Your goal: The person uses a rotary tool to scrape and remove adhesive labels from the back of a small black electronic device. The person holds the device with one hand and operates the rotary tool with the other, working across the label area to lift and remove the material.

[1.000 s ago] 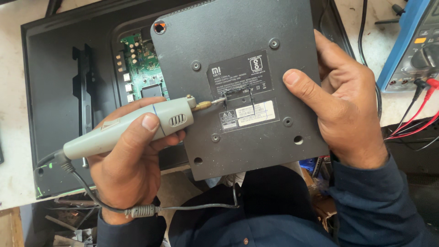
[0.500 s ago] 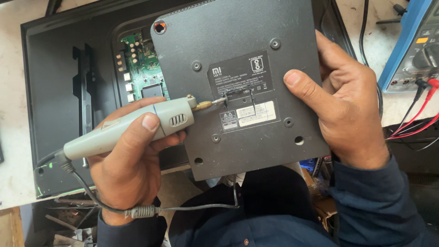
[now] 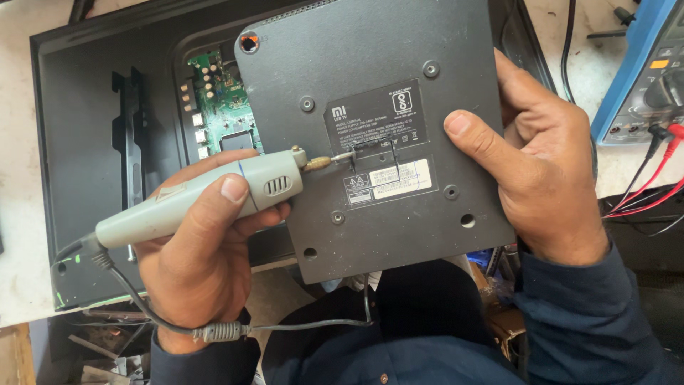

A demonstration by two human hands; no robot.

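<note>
My left hand grips a grey corded rotary tool, its brass tip touching the labels on a dark grey plastic back cover. My right hand holds the cover's right edge, thumb pressed on its face beside the label. The cover is tilted up over an opened flat screen set, whose green circuit board shows at the cover's left edge. The tool's cord runs under my left wrist.
A blue multimeter with red and black test leads stands at the right on the white bench. Black cables lie at the top right. Scrap parts sit in the shadow below the bench edge, by my dark blue sleeves.
</note>
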